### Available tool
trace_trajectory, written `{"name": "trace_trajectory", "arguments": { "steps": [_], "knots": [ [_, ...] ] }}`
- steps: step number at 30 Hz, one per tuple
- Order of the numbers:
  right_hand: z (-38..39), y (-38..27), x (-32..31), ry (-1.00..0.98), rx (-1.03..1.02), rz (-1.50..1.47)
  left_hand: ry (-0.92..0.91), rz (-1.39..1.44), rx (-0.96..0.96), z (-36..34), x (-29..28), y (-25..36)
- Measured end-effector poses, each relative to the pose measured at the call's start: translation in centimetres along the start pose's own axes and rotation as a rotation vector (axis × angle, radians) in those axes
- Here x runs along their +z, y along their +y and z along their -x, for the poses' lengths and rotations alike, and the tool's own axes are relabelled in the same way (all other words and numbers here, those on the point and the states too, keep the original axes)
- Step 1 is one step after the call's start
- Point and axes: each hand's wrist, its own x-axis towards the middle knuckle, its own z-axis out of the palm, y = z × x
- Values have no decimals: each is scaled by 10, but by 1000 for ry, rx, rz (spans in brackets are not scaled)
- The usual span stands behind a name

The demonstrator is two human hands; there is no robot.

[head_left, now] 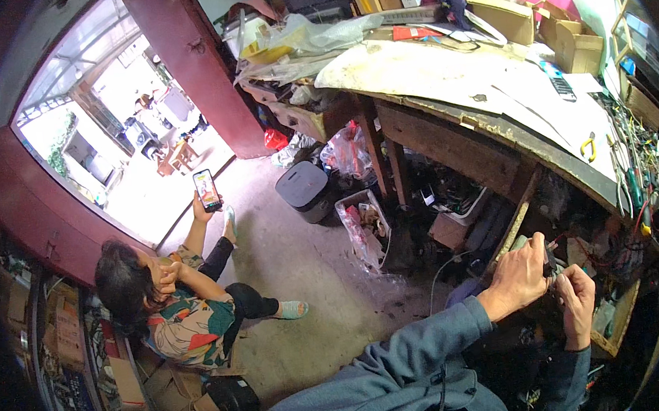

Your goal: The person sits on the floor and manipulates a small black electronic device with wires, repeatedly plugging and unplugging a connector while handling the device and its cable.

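- Small dark object [548, 262]: we find it in the lower right of the frame, between our two hands and above the clutter of an open wooden drawer [519, 223].
- Our left hand [519, 278] comes at it from the picture's left, fingers curled and, as far as we can see, clamped on it.
- Our right hand [578, 299] meets it from the picture's right, fingers bent inward and touching its lower side; we cannot tell whether they are clamped on it, since the contact is small and partly hidden.
- The step in hand, we judge, is close fingertip work: the left steadies the piece while the right works at its edge. What exactly is being worked is too small for us to make out.
- The next move, in our judgement, calls for a firm left hold and small, careful right-hand motions, since a slip could drop the piece among the loose things below.
- Yellow-handled pliers [588, 148] lie on the worktop [427, 67] at the right of the frame, apart from both hands.
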Motion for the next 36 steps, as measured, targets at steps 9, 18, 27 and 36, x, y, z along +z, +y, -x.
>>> {"name": "trace_trajectory", "arguments": {
  "steps": [9,18,27,36],
  "knots": [
    [1,-7,3,12,11,-25,-24,-14,-10,0,-4,2],
    [1,-1,1,8,0,-9,-10,-2,-16,1,-5,5],
    [1,-3,2,16,21,-14,-17,10,-17,1,-5,4],
    [1,-6,4,20,29,-4,-7,-5,-12,1,-5,4]
  ]
}}
